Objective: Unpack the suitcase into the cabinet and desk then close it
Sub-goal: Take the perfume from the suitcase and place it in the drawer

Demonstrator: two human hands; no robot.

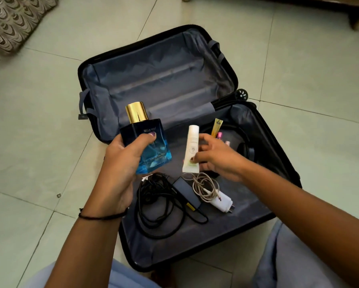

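Unpacking is midway: left hand (120,163) grips a perfume bottle (147,142), right hand (216,161) pinches a white tube (192,146) at its three o'clock, above the open suitcase (159,75); next, probably carry both to the cabinet.

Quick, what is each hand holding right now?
Left hand: holds the blue perfume bottle.
Right hand: pinches the white tube.

one open suitcase (164,80). one blue perfume bottle (159,154). two tubes: a white tube (193,138) and a yellow tube (216,126). two chargers with coiled cables: a black charger (185,194) and a white charger (222,201). at least two small pink things (219,134), partly hidden.
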